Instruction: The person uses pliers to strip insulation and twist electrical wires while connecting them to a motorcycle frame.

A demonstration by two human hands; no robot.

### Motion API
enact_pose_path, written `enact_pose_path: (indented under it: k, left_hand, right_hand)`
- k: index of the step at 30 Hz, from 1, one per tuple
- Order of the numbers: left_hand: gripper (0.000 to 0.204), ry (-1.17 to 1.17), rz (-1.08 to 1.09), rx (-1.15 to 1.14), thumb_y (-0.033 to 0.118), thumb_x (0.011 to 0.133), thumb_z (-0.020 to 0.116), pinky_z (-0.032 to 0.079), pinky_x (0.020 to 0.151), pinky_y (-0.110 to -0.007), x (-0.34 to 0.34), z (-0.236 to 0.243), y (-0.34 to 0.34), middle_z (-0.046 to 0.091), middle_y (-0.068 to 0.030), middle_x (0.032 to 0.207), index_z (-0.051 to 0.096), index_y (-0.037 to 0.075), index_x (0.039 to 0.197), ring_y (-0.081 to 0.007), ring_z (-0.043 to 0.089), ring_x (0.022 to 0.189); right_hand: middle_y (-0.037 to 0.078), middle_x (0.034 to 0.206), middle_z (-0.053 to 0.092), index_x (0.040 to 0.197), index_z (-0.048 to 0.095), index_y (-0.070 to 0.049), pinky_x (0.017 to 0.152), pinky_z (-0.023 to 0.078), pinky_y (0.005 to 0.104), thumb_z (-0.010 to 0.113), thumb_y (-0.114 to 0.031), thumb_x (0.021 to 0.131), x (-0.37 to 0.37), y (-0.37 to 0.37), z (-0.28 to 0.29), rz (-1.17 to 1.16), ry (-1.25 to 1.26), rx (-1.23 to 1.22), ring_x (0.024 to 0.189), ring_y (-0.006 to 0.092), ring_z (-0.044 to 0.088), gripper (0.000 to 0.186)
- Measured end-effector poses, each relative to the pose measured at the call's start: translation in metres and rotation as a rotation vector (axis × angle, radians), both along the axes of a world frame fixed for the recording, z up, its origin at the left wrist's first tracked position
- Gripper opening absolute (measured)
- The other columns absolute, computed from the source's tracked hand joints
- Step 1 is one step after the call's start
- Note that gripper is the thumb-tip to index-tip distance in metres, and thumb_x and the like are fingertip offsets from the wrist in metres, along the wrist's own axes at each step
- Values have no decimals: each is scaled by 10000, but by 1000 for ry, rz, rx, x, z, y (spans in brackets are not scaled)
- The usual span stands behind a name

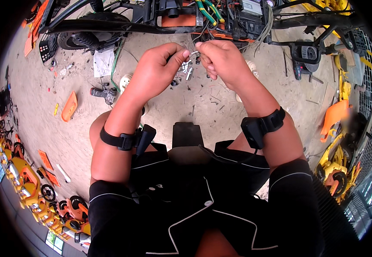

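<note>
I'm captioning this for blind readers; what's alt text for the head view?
A person's left hand and right hand nearly meet at a small pale piece, before a black frame. A drill lies on the floor at left.

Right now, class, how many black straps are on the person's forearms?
2: one strap around the left forearm, a second strap around the right forearm; none seems hidden.

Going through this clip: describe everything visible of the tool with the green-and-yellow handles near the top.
The tool, apparently pliers, shows two slim green handles with yellow edging, their grips looking like plastic or rubber. They slant side by side, slightly apart, ends pointing toward the person, among the black frame and wiring. Its head is out of view beyond the top edge. Neither hand touches it; the right hand is just below it in the picture.
</note>
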State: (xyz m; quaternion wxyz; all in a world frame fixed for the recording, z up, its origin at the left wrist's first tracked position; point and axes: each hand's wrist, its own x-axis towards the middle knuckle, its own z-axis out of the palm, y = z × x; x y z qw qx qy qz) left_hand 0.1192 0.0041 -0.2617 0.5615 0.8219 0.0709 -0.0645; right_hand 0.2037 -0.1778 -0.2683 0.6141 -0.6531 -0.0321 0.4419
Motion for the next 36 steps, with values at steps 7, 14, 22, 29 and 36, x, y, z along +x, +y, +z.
enact_pose_path:
  k: [7, 14, 22, 29, 36]
  left_hand:
    - [264, 70, 49, -65, 266, 1013, 567, 365, 576, -232, 1, 0, 8, 519, 43, 693, 663, 42, 910, -45, 409, 646]
    - [283, 85, 16, -154, 279, 1015, 562, 348, 575, -214, 0, 1, 6, 520, 54, 719, 651, 44, 886, -41, 418, 654]
    - [276, 7, 51, -29, 275, 1010, 569, 358, 553, -246, 2, -1, -2, 511, 15, 677, 642, 36, 892, -66, 430, 627]
    - [238, -193, 4, 221, 226, 991, 587, 449, 607, -324, 3, -7, -4, 578, -101, 713, 625, 0, 928, -198, 523, 633]
    - [217, -243, -31, 344, 204, 982, 592, 466, 639, -353, 4, -9, -3, 623, -147, 800, 623, -8, 944, -276, 566, 675]
  right_hand:
    - [31, 817, 624, 884, 673, -19, 664, 476, 250, 642, -301, 962, 1, -2, -9, -8, -466, 116, 757, 102, 579, 294]
    - [44, 834, 643, 945, 692, -2, 679, 489, 294, 715, -211, 900, -1, -2, -2, 74, -826, 85, 759, 144, 586, 215]
    - [60, 672, 593, 836, 656, 14, 584, 446, 320, 641, -287, 940, -9, 4, -1, -74, -610, -85, 629, 139, 534, 319]
    - [1, 611, 511, 707, 581, -32, 502, 389, 279, 598, -369, 965, -8, 7, -4, -107, -283, -121, 526, 86, 441, 425]
    - [-1, 660, 526, 754, 593, -49, 533, 426, 270, 576, -434, 979, 5, 1, -8, -32, 74, -67, 539, 87, 458, 447]
